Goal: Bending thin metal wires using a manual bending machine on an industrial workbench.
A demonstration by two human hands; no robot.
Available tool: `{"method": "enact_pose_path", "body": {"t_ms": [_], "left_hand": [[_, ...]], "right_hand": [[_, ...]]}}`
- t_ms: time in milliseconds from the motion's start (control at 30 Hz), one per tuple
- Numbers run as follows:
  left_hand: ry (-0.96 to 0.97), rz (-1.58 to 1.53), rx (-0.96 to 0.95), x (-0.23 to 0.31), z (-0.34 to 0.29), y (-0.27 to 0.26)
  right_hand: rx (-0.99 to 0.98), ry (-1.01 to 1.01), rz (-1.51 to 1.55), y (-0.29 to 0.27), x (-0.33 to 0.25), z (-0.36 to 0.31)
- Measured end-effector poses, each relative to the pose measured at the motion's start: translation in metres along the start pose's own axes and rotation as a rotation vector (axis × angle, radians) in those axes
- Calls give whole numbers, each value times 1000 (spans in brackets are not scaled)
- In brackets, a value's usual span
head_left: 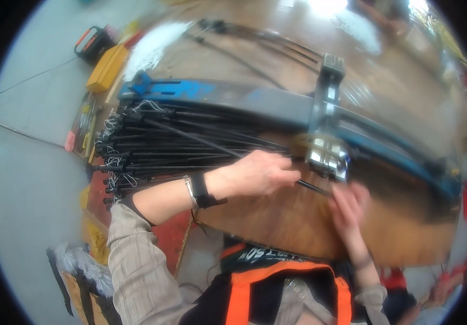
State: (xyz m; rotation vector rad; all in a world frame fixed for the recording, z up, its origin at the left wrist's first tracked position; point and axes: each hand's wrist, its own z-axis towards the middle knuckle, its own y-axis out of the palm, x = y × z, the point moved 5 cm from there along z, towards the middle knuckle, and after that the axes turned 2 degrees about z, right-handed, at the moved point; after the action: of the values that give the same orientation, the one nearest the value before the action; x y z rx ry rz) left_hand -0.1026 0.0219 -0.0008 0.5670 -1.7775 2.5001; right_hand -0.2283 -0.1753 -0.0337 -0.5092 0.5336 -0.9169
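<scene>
My left hand (260,173) is closed around a thin black rod (313,188) that slants across the wooden table. At the rod's near right end, my right hand (348,206) has its fingers drawn together on it, blurred by motion. Just beyond my hands stands a small metal clamp-like fixture (326,153) with shiny blocks, mounted on a long blue-and-grey metal bar (244,100). A dense bundle of similar black rods (184,153) lies to the left, with white cord loops (115,162) at the far left ends.
More black rods (263,35) lie on the table (276,222) beyond the bar. White stringy material (155,49) sits at the far left, near a yellow box (107,67) and a black case with an orange handle (93,44). A red surface (171,238) is under the bundle's near side.
</scene>
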Motion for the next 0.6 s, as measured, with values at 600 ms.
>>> {"method": "enact_pose_path", "body": {"t_ms": [600], "left_hand": [[-115,-77,-222,-6,-3,-9]], "right_hand": [[-331,-80,-10,27,-23,25]]}}
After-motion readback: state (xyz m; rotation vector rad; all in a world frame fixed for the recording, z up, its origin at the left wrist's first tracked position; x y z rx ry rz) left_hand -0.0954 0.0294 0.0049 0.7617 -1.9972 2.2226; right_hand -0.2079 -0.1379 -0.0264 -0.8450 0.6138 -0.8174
